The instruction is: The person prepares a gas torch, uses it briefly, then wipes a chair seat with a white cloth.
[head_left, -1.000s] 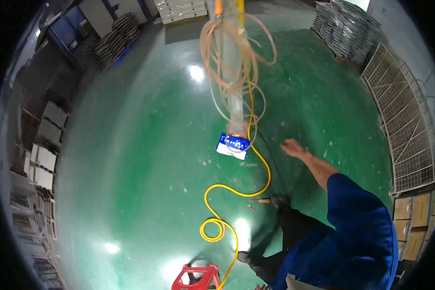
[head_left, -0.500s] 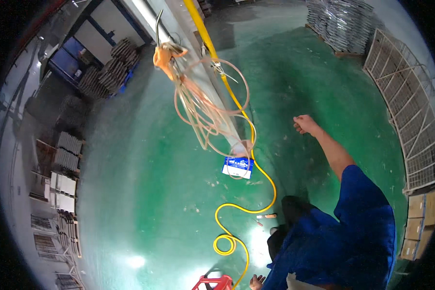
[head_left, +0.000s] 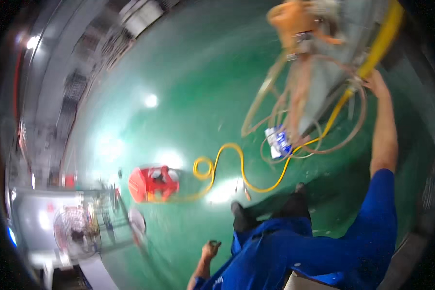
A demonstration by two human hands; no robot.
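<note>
My right hand (head_left: 375, 83) is stretched out to the upper right, at the yellow hose (head_left: 342, 99) beside the grey post (head_left: 321, 104). Its fingers are smeared and partly hidden, so their grip does not show. Low in the picture hangs my left hand (head_left: 210, 249), its fingers curled; whatever may be in them is too small to make out. Near the post, an orange handle-like tool (head_left: 290, 24) hangs with looped clear tubing (head_left: 295, 92) below it. A blue and white box (head_left: 279, 143) lies on the floor at the post's foot.
The yellow hose snakes across the green floor (head_left: 179, 116) to a red stand-like object (head_left: 152, 183). Two small tools, one a brown-handled tool (head_left: 247, 194), lie near my feet. At lower left stand a round fan (head_left: 76, 229) and a pale cabinet (head_left: 36, 210).
My view has swung left, bringing the red object and fan into sight. My right hand has gone from free air to the hose and post. More of my left hand shows.
</note>
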